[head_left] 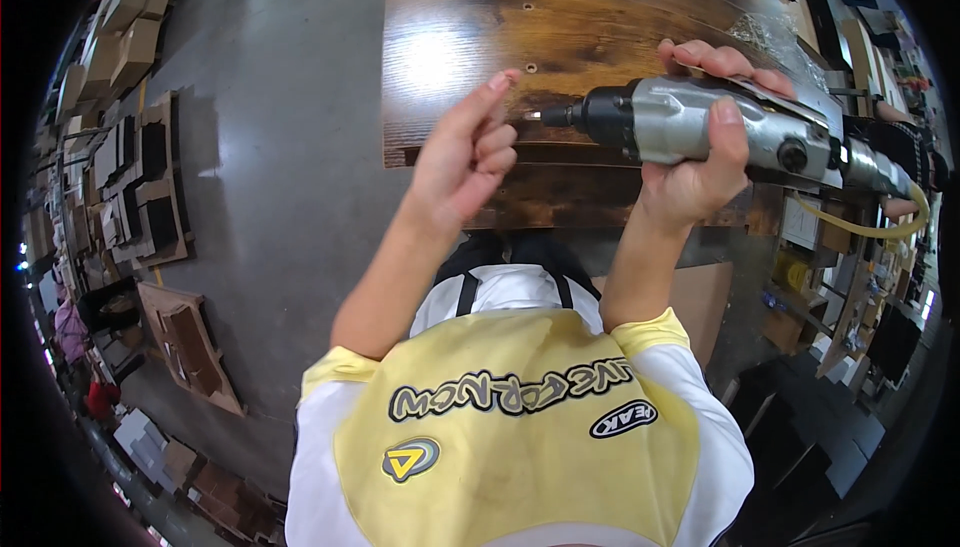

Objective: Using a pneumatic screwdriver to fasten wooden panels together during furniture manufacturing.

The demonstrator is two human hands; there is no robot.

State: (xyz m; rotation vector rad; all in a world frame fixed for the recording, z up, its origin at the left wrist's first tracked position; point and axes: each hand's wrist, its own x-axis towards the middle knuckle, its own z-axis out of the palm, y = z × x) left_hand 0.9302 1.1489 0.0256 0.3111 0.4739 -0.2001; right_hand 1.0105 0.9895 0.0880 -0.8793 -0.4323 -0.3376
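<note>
My right hand (705,162) is wrapped round a silver pneumatic screwdriver (672,119) with a black nose, held level above the wood. Its bit (545,117) points left, toward my left hand (462,159). That hand is raised just left of the bit, its index finger stretched out and its other fingers curled in. Whether something small sits in those curled fingers is hidden. Beneath both hands lies a dark brown wood-grain board (430,27) with small round holes along it, one hole (531,68) just beyond my index fingertip.
A yellow air hose (880,231) loops from the screwdriver's rear at the right. Clear plastic wrap (765,37) lies on the boards at the far right. Cardboard boxes (135,52) and a pallet of dark panels (150,177) stand across the grey floor (270,117) to the left.
</note>
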